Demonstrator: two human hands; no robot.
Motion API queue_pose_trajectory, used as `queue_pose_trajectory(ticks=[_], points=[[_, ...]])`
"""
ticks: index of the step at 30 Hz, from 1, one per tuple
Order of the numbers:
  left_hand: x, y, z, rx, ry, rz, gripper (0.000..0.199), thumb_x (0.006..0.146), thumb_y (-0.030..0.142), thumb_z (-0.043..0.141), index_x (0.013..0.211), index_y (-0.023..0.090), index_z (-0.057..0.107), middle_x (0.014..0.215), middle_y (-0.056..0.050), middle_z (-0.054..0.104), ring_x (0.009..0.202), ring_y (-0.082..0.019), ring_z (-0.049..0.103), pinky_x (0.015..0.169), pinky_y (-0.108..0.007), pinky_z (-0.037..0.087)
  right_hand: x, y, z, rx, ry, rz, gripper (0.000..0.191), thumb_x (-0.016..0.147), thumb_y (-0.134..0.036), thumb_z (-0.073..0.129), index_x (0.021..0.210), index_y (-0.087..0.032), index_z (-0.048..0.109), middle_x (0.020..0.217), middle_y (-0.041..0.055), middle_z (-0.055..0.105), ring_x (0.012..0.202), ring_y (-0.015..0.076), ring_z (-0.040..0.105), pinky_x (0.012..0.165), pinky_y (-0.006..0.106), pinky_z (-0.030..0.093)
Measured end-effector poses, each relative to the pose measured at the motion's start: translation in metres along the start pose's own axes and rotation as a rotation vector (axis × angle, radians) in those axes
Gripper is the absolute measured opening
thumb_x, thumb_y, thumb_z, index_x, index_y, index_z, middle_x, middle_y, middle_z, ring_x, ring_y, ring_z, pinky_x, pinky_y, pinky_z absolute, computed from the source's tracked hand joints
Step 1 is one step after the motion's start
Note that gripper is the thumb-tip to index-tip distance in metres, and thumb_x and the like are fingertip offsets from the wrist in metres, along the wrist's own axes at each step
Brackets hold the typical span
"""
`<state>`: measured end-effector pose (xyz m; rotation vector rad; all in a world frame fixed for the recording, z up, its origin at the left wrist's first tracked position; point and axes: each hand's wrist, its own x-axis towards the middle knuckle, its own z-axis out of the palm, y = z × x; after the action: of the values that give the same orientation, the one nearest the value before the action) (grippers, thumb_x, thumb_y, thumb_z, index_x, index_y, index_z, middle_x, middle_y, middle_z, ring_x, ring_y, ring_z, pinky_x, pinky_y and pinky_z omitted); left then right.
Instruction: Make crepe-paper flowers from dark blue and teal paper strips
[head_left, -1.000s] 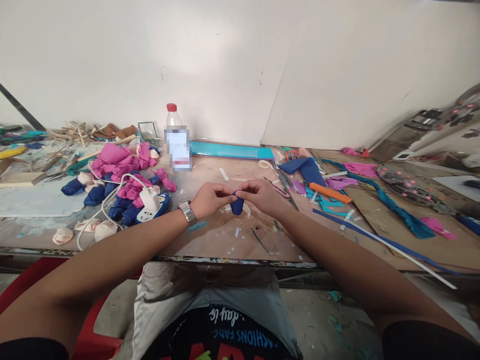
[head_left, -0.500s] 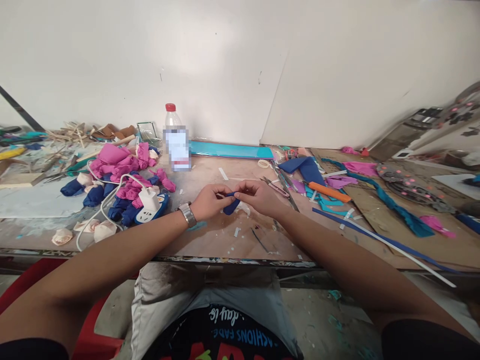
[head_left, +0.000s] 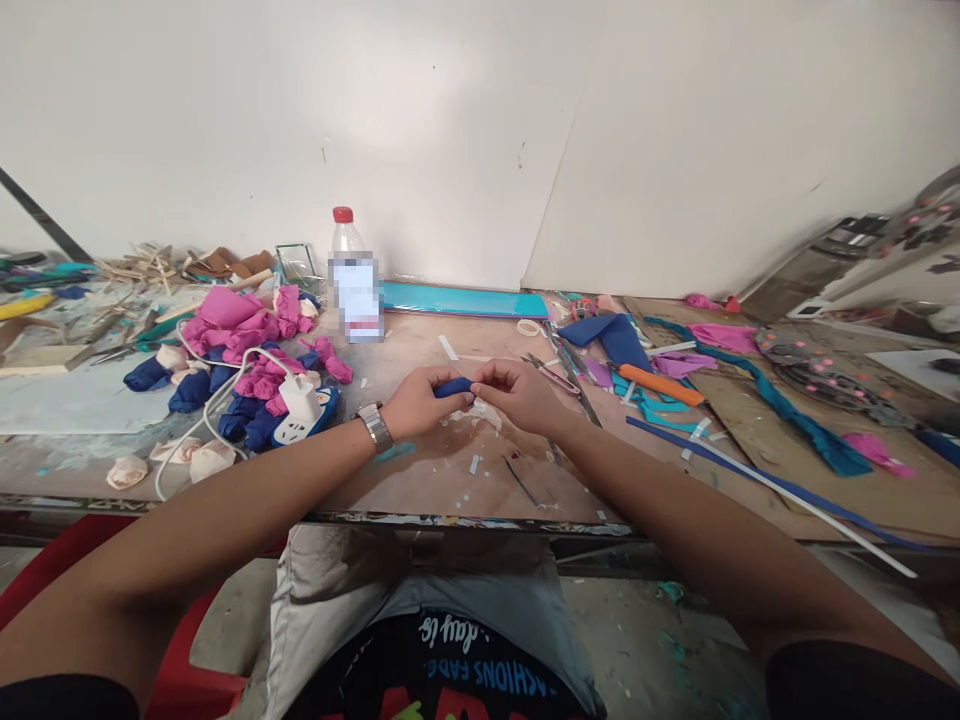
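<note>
pinching: left hand (head_left: pixel 416 400) and right hand (head_left: pixel 517 395) meet at the centre of the frame, both on one small dark-blue piece (head_left: pixel 452 387).
blue piece: lies slantwise, its bulk against the left fingers, its right end at the right fingertips; held just above the table (head_left: pixel 427 485). material looks like cloth or crepe paper, cannot tell which.
left fingers: closed, thumb below the piece and curled index above, piece gripped between.
right fingers: closed, thumb and index tips drawn together on the near end; remaining fingers curled, partly hidden.
wrist: metal watch (head_left: pixel 375 425) on the left one.
left of frame: heap of magenta bundles (head_left: pixel 240 330), with dark-blue bundles (head_left: pixel 187 390) beside and below; cream bundles (head_left: pixel 126 472) near the table edge.
power strip: blue and white (head_left: pixel 291 430), against the heap, white plug (head_left: pixel 300 398) seated in it, pale cord looping left.
upper centre-left: red-capped bottle (head_left: pixel 345 235) upright, a blurred lit screen (head_left: pixel 357 295) in front; flat turquoise strip (head_left: pixel 465 300) to its right.
right of frame: orange-handled tool (head_left: pixel 660 384) below folded blue material (head_left: pixel 619 342); teal length (head_left: pixel 814 425) stretched over cardboard (head_left: pixel 757 410).
lower right: thin white strip (head_left: pixel 825 525) slanting beside a long blue strip (head_left: pixel 862 518).
</note>
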<state>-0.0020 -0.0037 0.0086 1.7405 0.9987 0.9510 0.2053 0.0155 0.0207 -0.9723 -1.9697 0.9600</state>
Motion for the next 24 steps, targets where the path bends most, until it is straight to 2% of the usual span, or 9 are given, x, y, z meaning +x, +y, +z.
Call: queue_pose_trajectory(ticks=[3,8,17,24], points=[[-0.0002,0.0021,-0.0005,0.013,0.007,-0.027,0.028,0.079,0.041,0.075,0.088,0.014,0.073,0.080,-0.002,0.071,0.072,-0.014,0.060,0.068,-0.026,0.043,0.0000,-0.0013,0.0010,0.032,0.020,0.011,0.023,0.084,-0.041,0.072,0.083,-0.018,0.069,0.076,0.0016,0.071,0.069,0.0151,0.061,0.064,0.027,0.047],[-0.0001,0.0036,-0.0012,0.010,-0.027,-0.015,0.023,0.081,0.037,0.071,0.080,0.014,0.073,0.077,-0.002,0.072,0.071,-0.014,0.061,0.071,-0.026,0.044,-0.0013,-0.0043,0.0023,0.076,-0.031,-0.006,0.022,0.086,-0.041,0.073,0.088,-0.019,0.071,0.083,0.0029,0.074,0.075,0.0175,0.066,0.071,0.030,0.051],[-0.0004,0.0017,-0.0007,-0.049,-0.076,-0.013,0.030,0.083,0.044,0.071,0.080,0.013,0.075,0.077,-0.004,0.075,0.072,-0.015,0.066,0.072,-0.026,0.048,-0.0021,-0.0082,0.0007,-0.078,0.015,-0.081,0.016,0.085,-0.035,0.070,0.085,-0.019,0.073,0.077,0.0017,0.072,0.069,0.0146,0.060,0.064,0.027,0.046],[0.0026,-0.0011,-0.0002,-0.167,-0.081,-0.035,0.031,0.082,0.043,0.075,0.081,0.012,0.074,0.077,-0.006,0.076,0.069,-0.015,0.067,0.070,-0.027,0.053,-0.0010,-0.0027,-0.0006,-0.119,0.063,-0.147,0.015,0.086,-0.035,0.073,0.087,-0.020,0.077,0.082,0.0038,0.073,0.074,0.0171,0.064,0.068,0.030,0.049]])
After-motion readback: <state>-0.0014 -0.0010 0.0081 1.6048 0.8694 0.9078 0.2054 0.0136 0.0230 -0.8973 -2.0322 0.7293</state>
